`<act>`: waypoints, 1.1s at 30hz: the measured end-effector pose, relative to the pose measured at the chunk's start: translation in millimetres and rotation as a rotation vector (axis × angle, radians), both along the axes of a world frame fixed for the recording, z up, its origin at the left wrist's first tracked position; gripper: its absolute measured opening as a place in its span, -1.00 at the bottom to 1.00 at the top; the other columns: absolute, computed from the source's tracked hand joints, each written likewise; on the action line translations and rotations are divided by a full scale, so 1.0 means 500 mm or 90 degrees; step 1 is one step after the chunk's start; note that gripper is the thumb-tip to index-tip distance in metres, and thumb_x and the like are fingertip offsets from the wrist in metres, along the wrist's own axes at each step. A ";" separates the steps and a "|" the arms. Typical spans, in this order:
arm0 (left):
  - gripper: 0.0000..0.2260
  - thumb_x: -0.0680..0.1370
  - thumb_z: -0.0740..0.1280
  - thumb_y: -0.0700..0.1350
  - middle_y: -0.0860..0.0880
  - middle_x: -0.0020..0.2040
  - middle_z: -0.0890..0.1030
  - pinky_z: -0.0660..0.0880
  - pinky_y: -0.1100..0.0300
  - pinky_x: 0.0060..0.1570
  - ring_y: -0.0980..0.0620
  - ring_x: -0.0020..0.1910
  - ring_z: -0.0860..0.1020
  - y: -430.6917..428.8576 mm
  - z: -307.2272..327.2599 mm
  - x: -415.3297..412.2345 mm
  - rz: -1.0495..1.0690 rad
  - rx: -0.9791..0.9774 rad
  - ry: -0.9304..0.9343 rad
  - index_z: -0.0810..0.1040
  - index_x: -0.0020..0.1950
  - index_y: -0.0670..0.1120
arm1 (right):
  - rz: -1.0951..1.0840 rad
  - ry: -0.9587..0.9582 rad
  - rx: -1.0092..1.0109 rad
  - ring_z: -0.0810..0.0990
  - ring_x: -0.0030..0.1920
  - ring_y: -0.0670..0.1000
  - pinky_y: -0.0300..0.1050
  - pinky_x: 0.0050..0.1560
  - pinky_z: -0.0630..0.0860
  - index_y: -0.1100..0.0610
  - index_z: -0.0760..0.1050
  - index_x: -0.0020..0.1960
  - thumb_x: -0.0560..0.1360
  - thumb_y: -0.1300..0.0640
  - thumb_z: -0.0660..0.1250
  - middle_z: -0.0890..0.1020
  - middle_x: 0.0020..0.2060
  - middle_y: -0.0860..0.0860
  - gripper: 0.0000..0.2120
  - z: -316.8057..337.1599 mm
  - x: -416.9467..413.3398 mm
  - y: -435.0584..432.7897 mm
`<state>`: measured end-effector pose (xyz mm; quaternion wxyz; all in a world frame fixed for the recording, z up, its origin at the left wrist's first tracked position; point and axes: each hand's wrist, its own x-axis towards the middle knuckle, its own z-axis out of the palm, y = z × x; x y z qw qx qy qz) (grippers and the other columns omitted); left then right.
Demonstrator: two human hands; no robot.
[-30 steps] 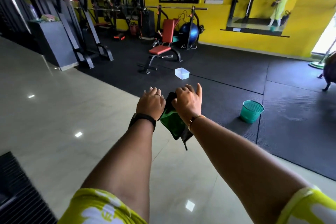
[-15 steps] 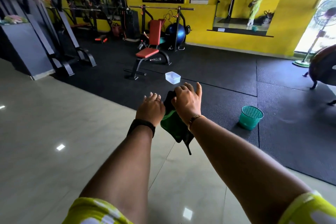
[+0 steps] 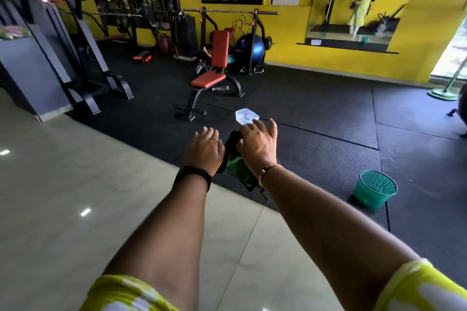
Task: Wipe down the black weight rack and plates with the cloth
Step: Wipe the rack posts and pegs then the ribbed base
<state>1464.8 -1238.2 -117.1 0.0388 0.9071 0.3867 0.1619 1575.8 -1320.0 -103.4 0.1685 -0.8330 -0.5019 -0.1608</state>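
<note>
A: Whereabouts of cloth (image 3: 238, 170)?
B: Hanging btwn both hands, above near edge of black mat (image 3: 328, 159).
A: Grips?
B: Pinched at top by R hand (image 3: 257, 146), thumb out. Right beside L hand (image 3: 206, 151); can't tell if gripped there.

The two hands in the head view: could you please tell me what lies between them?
The green and black cloth hangs between the left hand and right hand, its top gripped by the right, as the head view shows.
</note>
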 end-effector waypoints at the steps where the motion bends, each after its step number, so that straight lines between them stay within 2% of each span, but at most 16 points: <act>1: -0.59 0.67 0.02 -0.15 -0.15 0.53 0.26 -0.05 0.11 0.47 -0.07 0.55 0.11 0.037 -0.004 0.010 -0.001 -0.002 -0.002 0.25 0.52 -0.23 | 0.002 -0.002 0.001 0.27 0.43 0.02 0.04 0.43 -0.24 0.10 0.49 0.20 0.59 0.04 0.18 0.55 0.20 -0.01 -0.75 -0.004 0.011 0.039; 11: -0.58 0.67 0.03 -0.13 -0.16 0.53 0.27 -0.04 0.13 0.47 -0.06 0.55 0.13 0.431 -0.019 0.069 -0.038 0.023 0.005 0.26 0.51 -0.23 | -0.011 -0.003 0.012 0.39 0.32 0.02 0.04 0.45 -0.15 0.11 0.53 0.11 0.56 0.07 0.18 0.60 0.09 -0.01 -0.78 -0.029 0.058 0.423; 22: -0.58 0.68 0.02 -0.12 -0.18 0.53 0.24 -0.04 0.13 0.48 -0.07 0.55 0.13 0.810 -0.036 0.149 -0.070 0.003 0.004 0.26 0.51 -0.25 | -0.067 0.035 0.030 0.32 0.38 -0.01 -0.03 0.44 -0.20 0.10 0.54 0.14 0.57 0.09 0.18 0.58 0.15 -0.01 -0.77 -0.028 0.140 0.779; 27: -0.57 0.68 -0.01 -0.12 -0.17 0.56 0.17 -0.09 0.13 0.49 -0.07 0.55 0.10 0.938 -0.044 0.238 -0.075 0.024 0.019 0.19 0.54 -0.24 | -0.078 0.023 0.030 0.30 0.40 0.01 -0.02 0.43 -0.17 0.11 0.47 0.20 0.59 0.10 0.15 0.53 0.22 0.00 -0.76 -0.032 0.224 0.906; 33: -0.57 0.69 -0.01 -0.10 -0.16 0.55 0.20 -0.08 0.12 0.49 -0.05 0.55 0.11 1.115 -0.022 0.393 -0.087 0.017 0.020 0.20 0.54 -0.21 | -0.058 0.021 0.037 0.32 0.39 0.07 0.04 0.46 -0.07 0.14 0.48 0.16 0.59 0.11 0.18 0.55 0.17 0.04 -0.79 -0.020 0.371 1.087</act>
